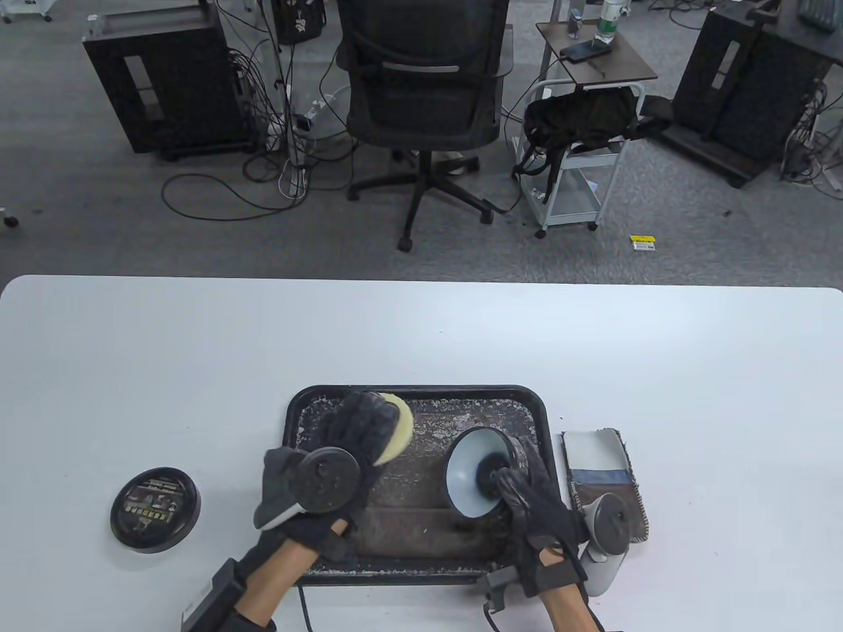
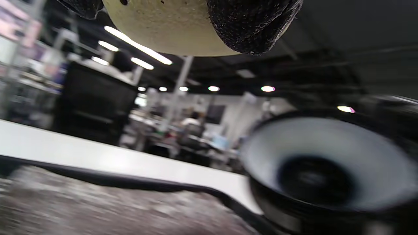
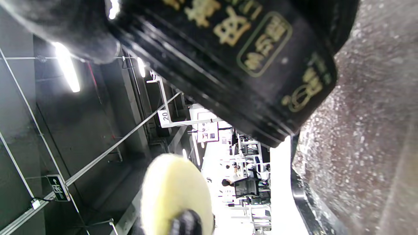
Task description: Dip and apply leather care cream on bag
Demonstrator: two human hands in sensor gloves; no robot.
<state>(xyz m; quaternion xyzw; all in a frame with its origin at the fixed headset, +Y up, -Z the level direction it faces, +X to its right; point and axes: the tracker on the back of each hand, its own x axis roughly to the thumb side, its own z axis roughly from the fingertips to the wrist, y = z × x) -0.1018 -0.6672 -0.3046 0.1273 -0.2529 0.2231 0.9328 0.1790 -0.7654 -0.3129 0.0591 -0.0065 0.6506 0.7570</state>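
A brown leather bag [image 1: 421, 520] lies flat in a black tray [image 1: 540, 411]. My left hand [image 1: 359, 434] grips a round yellow sponge [image 1: 397, 426] above the tray's far left part. The sponge also shows in the left wrist view [image 2: 169, 26] and the right wrist view [image 3: 176, 192]. My right hand [image 1: 523, 490] holds the open cream jar [image 1: 475, 471] over the bag, tilted so that its mouth faces the sponge. The jar's pale inside has a dark centre [image 2: 326, 176]. Its black side with gold print fills the right wrist view [image 3: 245, 55]. Sponge and jar are apart.
The jar's black lid [image 1: 155, 509] lies on the white table left of the tray. A folded cloth [image 1: 602, 471] lies right of the tray, partly under my right hand's tracker [image 1: 609, 526]. An office chair [image 1: 425, 85] and a cart [image 1: 579, 158] stand beyond the table.
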